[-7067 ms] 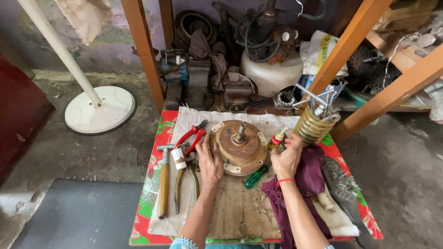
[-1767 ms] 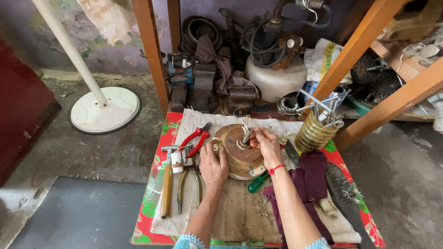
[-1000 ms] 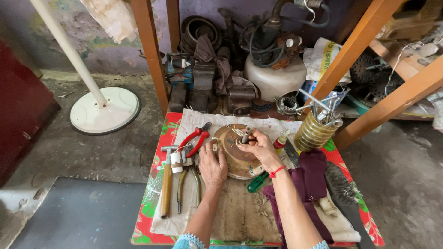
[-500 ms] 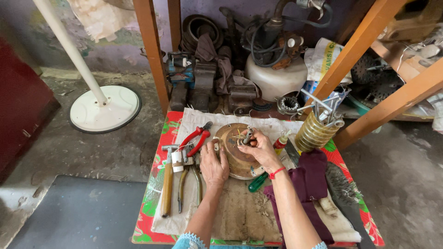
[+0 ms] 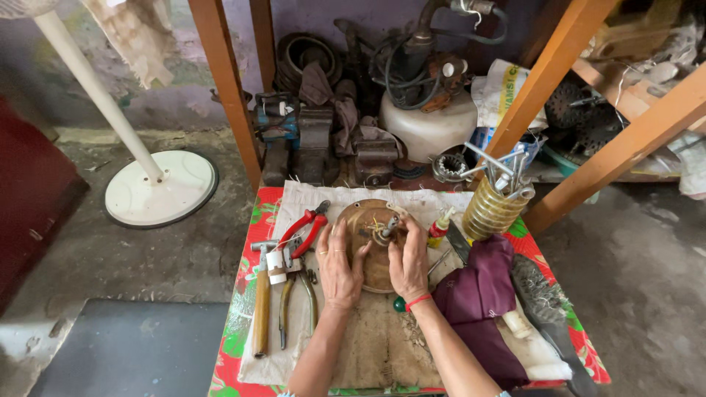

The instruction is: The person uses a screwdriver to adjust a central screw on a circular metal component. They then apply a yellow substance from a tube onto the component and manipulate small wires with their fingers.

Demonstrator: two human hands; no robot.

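round motor housing (image 5: 371, 246) flat, shaft (image 5: 388, 225) upward

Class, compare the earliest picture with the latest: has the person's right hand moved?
Yes. The right hand has moved left, away from the ribbed yellow tool holder, and now rests on the round brown metal motor housing beside the left hand.

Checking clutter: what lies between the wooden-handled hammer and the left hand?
Head view: dark-handled pliers lie between the wooden-handled hammer and the left hand.
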